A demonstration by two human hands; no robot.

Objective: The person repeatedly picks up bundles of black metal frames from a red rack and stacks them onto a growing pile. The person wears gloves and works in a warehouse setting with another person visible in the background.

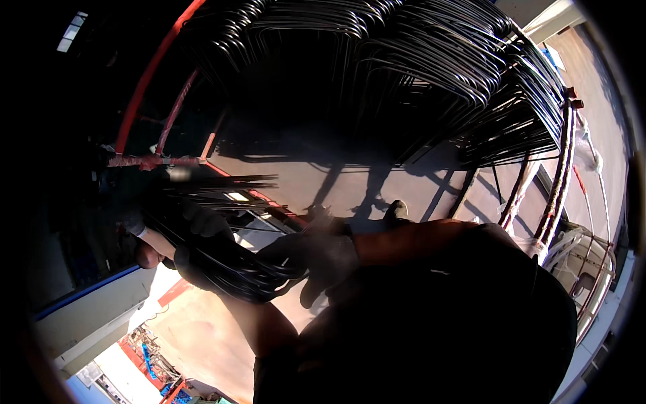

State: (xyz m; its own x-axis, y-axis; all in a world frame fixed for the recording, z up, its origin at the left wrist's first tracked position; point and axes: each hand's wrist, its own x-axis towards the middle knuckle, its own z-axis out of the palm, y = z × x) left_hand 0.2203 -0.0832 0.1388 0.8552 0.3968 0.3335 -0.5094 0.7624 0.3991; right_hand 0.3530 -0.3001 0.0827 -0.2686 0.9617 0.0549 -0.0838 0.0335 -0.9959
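Note:
A bundle of bent black metal rods (252,279) lies across my hands at lower left, its curved ends towards my right hand. My left hand (195,266), in a dark glove, is wrapped round the bundle from below; shadow hides part of its fingers. My right hand (330,259), in a greyish glove, reaches across to the curved ends and grips there, its thumb pointing down. Straight rod ends (249,182) stick out just above. Beside the bundle, another dark-gloved hand (208,222) appears to rest on the rods; whose it is I cannot tell.
Many bent black rods (437,54) hang in rows on a rack ahead, with reddish posts (562,161) at right. A red frame (145,87) stands at left. Another person's bare forearm (158,244) shows at far left. Sunlit floor (282,178) carries shadows.

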